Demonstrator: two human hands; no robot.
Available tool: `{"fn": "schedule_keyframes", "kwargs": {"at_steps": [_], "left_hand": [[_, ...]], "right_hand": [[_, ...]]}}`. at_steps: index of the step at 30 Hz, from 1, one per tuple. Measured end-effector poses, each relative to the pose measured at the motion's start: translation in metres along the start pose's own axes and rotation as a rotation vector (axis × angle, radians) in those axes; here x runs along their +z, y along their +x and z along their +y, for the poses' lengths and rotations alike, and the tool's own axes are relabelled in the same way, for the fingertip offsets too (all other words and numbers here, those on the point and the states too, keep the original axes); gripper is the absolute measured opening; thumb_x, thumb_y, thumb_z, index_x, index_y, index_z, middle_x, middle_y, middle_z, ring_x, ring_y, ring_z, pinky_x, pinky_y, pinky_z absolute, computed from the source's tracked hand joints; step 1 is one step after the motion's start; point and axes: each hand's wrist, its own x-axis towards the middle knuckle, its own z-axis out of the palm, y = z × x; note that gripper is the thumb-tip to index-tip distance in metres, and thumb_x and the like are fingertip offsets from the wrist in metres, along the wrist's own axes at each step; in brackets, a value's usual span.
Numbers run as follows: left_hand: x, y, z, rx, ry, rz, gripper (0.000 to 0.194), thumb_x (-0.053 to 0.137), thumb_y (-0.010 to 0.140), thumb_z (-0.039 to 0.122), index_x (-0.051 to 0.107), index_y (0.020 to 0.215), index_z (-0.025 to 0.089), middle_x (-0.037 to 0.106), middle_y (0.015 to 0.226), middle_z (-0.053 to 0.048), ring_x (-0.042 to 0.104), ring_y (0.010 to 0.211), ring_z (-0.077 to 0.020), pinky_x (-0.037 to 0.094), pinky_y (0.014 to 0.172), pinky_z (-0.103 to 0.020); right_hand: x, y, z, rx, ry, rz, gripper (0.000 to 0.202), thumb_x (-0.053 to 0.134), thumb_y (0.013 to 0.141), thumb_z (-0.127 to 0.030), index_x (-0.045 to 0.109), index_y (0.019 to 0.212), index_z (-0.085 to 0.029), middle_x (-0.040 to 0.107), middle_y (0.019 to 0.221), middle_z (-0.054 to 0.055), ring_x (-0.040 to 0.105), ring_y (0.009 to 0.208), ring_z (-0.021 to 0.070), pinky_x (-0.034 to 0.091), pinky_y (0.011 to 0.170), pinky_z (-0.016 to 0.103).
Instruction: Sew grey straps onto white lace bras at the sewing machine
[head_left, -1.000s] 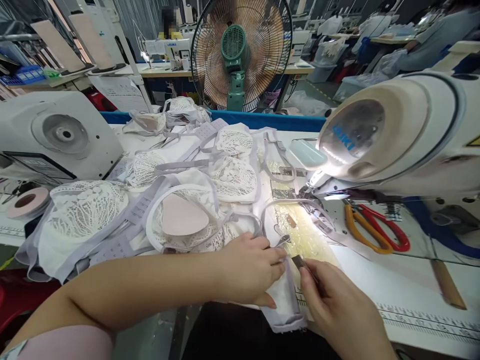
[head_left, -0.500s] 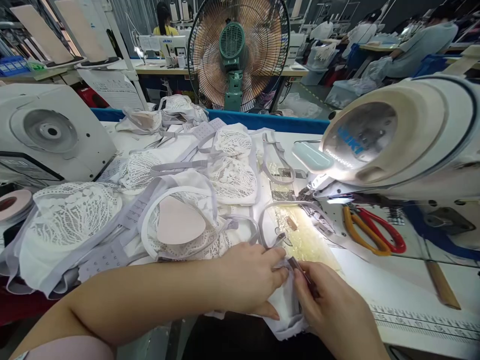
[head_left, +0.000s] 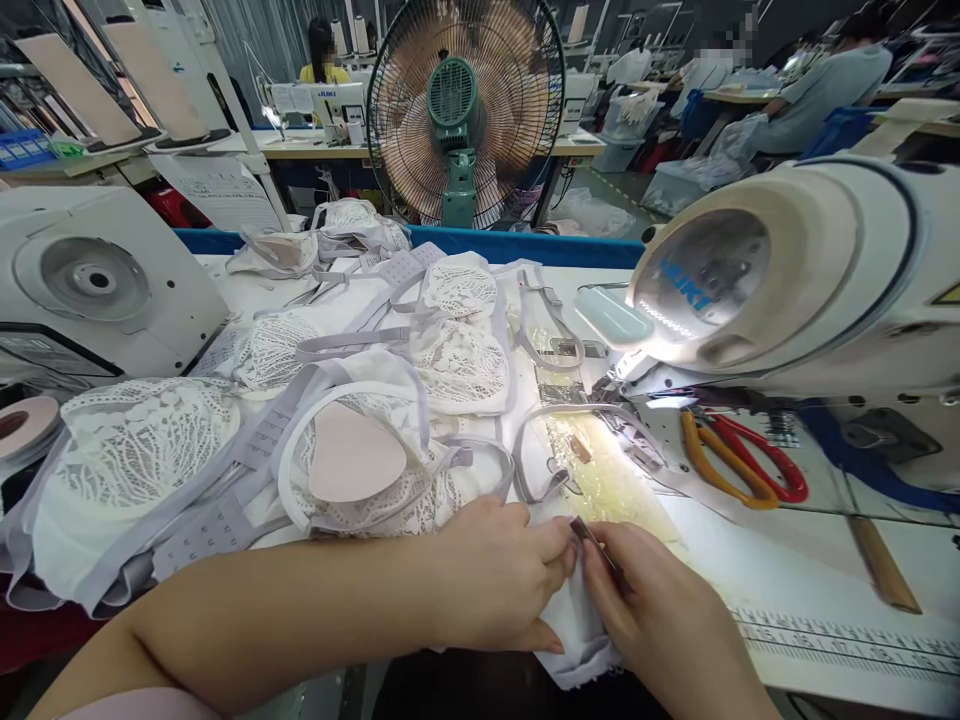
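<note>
My left hand (head_left: 510, 575) is closed with its fingertips pinching the edge of a white fabric piece (head_left: 574, 625) near the table's front edge. Beside it, my right hand (head_left: 652, 590) holds a small dark metal tool (head_left: 596, 552), whose tip points up and left toward my left fingertips. The fabric hangs between the two hands, partly hidden by them. A light purple strap (head_left: 525, 460) curves on the table just above my hands. To the left lies a white lace bra (head_left: 360, 450) with a pale pink pad on its cup.
A sewing machine (head_left: 720, 280) stands at the right, with orange-and-red-handled scissors (head_left: 724, 460) beneath it and a wooden-handled tool (head_left: 885, 565) nearby. More lace bras (head_left: 142, 440) pile up at the left by another machine (head_left: 105, 285). A fan (head_left: 461, 110) and people are beyond.
My left hand's fingers have drawn closer together at the fabric edge. The view has shifted slightly. The dark tool remains in my right hand.
</note>
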Motion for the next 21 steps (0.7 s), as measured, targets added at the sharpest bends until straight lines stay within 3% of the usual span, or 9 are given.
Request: {"fn": "schedule_keyframes", "kwargs": {"at_steps": [4,9,17,21], "left_hand": [[-0.001,0.0,0.001,-0.001,0.004,-0.004,0.065,0.044,0.082,0.059,0.044,0.13,0.015,0.046,0.131,-0.009,0.054,0.085,-0.0212,0.042,0.066,-0.035],[-0.007,0.002,0.002,-0.02,-0.014,-0.101,0.059,0.04,0.084,0.059,0.045,0.129,0.02,0.043,0.135,-0.006,0.055,0.088,-0.0213,0.042,0.07,-0.034],[-0.012,0.004,0.006,-0.057,-0.031,-0.165,0.06,0.037,0.086,0.058,0.041,0.134,0.022,0.04,0.139,-0.006,0.055,0.089,-0.0228,0.042,0.069,-0.036],[-0.012,0.004,0.007,-0.059,-0.041,-0.162,0.06,0.037,0.086,0.059,0.041,0.134,0.023,0.041,0.138,-0.006,0.056,0.088,-0.0225,0.042,0.068,-0.035]], "right_hand": [[-0.005,0.006,-0.005,-0.07,-0.048,0.034,0.024,0.036,0.088,-0.028,0.046,0.067,-0.024,0.05,0.056,-0.004,0.051,0.044,0.0111,0.034,0.039,0.021],[-0.01,0.011,-0.01,-0.139,-0.11,0.074,0.024,0.034,0.086,-0.023,0.042,0.063,-0.024,0.046,0.051,-0.005,0.047,0.036,0.0097,0.032,0.034,0.02],[-0.018,0.004,-0.011,-0.218,-0.187,0.034,0.026,0.032,0.085,-0.02,0.033,0.06,-0.026,0.041,0.047,-0.007,0.045,0.032,0.0102,0.03,0.033,0.023],[-0.024,0.004,-0.01,-0.205,-0.145,0.004,0.026,0.031,0.086,-0.021,0.039,0.063,-0.026,0.045,0.049,-0.006,0.05,0.036,0.011,0.034,0.033,0.022]]}}
